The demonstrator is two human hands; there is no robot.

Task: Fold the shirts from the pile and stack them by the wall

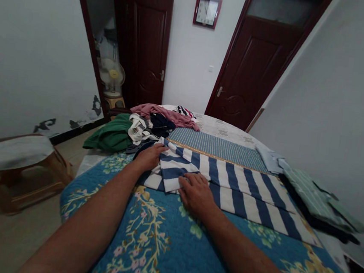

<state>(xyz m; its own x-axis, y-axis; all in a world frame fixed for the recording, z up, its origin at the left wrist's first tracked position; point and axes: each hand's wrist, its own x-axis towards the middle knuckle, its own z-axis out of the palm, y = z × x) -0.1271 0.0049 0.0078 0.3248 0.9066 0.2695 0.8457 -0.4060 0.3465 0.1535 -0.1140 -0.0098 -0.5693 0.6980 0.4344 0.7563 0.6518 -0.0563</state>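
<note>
A blue-and-white striped garment (238, 182) lies stretched out across the blue floral cover, with one part folded over at its left end. My left hand (150, 156) is at that left end, its fingers closed on the striped cloth near the upper corner. My right hand (196, 193) rests on the folded-over part, palm down with the fingers a little apart, pressing on the cloth and not gripping it.
Beyond my left hand is a loose pile with a green cloth (113, 133) and a pink cloth (165, 114). Folded light-green clothes (316, 196) are stacked at the right. A stool (16, 152) stands on the floor at the left.
</note>
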